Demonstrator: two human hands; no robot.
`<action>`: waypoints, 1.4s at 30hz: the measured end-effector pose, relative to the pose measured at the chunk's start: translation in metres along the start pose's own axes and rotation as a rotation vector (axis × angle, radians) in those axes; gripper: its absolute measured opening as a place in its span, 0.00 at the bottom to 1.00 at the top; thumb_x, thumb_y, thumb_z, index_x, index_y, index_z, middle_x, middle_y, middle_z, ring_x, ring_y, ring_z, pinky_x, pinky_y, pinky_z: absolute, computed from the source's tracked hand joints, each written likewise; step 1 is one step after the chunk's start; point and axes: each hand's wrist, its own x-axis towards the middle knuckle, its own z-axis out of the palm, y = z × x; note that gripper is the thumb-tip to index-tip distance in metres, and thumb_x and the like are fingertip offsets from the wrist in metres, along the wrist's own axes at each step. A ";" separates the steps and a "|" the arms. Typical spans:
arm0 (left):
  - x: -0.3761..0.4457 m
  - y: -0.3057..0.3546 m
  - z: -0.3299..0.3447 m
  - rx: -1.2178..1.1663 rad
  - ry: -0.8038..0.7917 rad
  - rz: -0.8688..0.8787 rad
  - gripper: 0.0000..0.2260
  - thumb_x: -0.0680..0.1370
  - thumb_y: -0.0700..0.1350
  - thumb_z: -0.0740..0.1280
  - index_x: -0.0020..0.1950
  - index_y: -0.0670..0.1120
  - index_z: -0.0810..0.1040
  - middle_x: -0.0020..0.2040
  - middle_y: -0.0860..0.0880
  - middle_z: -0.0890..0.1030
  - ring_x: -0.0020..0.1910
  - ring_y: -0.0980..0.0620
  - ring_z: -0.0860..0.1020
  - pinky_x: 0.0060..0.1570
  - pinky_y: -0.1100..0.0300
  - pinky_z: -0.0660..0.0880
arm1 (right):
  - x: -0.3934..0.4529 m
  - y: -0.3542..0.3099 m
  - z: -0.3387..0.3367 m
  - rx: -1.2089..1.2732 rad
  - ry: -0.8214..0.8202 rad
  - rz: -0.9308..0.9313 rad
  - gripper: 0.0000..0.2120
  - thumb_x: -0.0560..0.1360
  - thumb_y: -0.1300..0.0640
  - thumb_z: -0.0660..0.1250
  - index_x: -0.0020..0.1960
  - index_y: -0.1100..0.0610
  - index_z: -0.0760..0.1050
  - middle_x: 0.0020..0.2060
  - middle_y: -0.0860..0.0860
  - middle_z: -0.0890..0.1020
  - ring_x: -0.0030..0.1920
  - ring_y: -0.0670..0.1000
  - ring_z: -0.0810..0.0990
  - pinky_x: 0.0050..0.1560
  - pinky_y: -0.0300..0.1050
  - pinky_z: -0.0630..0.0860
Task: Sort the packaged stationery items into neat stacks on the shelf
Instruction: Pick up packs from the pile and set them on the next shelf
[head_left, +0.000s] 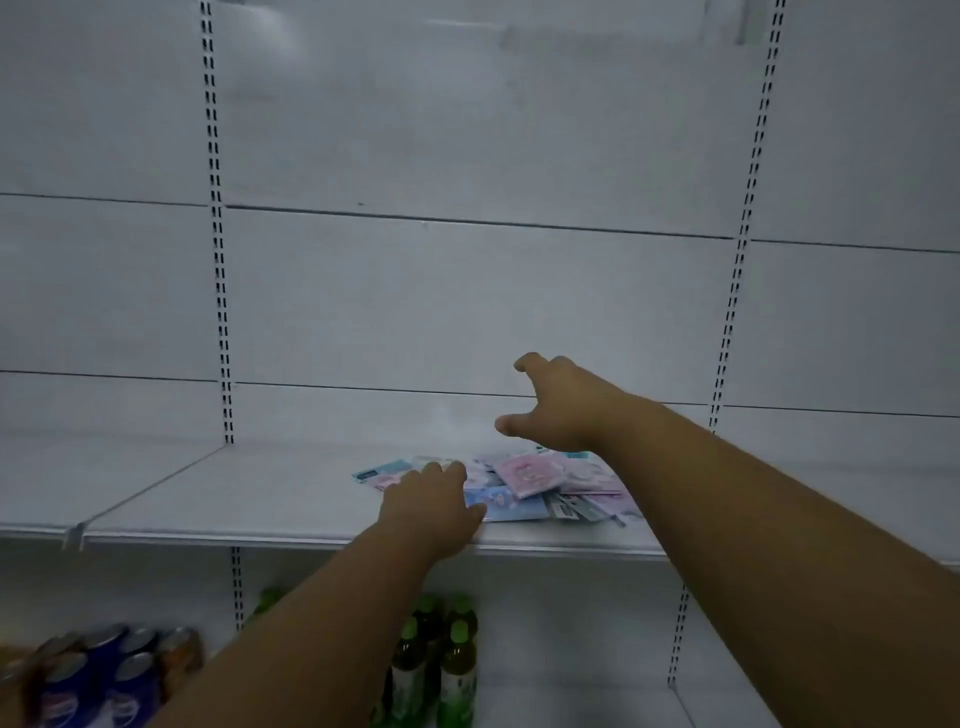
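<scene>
Now we reach both arms forward over the white shelf (234, 493). Our left hand (431, 506) lies palm down, fingers together and flat, pressing on the near-left edge of a loose pile of packaged stationery items (524, 483); it pinches nothing that we can see. Our right hand (558, 408) hovers above the far side of the pile, wrist raised, fingers spread and curled slightly, thumb pointing left, holding nothing. The pile sits on the shelf right of centre, near the front edge, the flat packets overlapping at odd angles (pink, pale blue and teal, as far as the blur allows). A pink packet (527, 475) lies on top, tilted. Printing on the packets is too smeared to read, and we cannot count them, since both hands and the right forearm cover part of the heap. Below the shelf stand green-capped bottles (457, 660), partly hidden behind our left forearm, and a pack of blue cans (98, 675) is cut off at the lower left corner.
</scene>
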 end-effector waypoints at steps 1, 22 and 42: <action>0.005 0.002 0.003 0.018 -0.001 -0.030 0.25 0.74 0.64 0.59 0.66 0.53 0.70 0.63 0.48 0.77 0.57 0.47 0.76 0.54 0.50 0.77 | 0.004 0.005 0.004 0.001 -0.013 0.001 0.40 0.70 0.37 0.68 0.74 0.50 0.56 0.71 0.57 0.66 0.65 0.60 0.72 0.62 0.56 0.72; 0.096 0.009 0.025 -0.110 -0.149 -0.519 0.24 0.68 0.51 0.69 0.62 0.49 0.70 0.59 0.45 0.78 0.58 0.44 0.76 0.57 0.49 0.74 | 0.097 0.088 0.075 0.017 -0.125 -0.073 0.38 0.71 0.37 0.67 0.74 0.50 0.57 0.71 0.58 0.66 0.66 0.61 0.71 0.61 0.55 0.72; 0.029 0.009 -0.046 -1.514 0.459 -0.418 0.28 0.71 0.30 0.71 0.59 0.60 0.72 0.49 0.50 0.83 0.45 0.50 0.84 0.40 0.53 0.80 | 0.102 0.069 0.138 -0.287 -0.294 0.147 0.27 0.65 0.36 0.65 0.56 0.53 0.75 0.51 0.53 0.80 0.52 0.56 0.77 0.56 0.51 0.74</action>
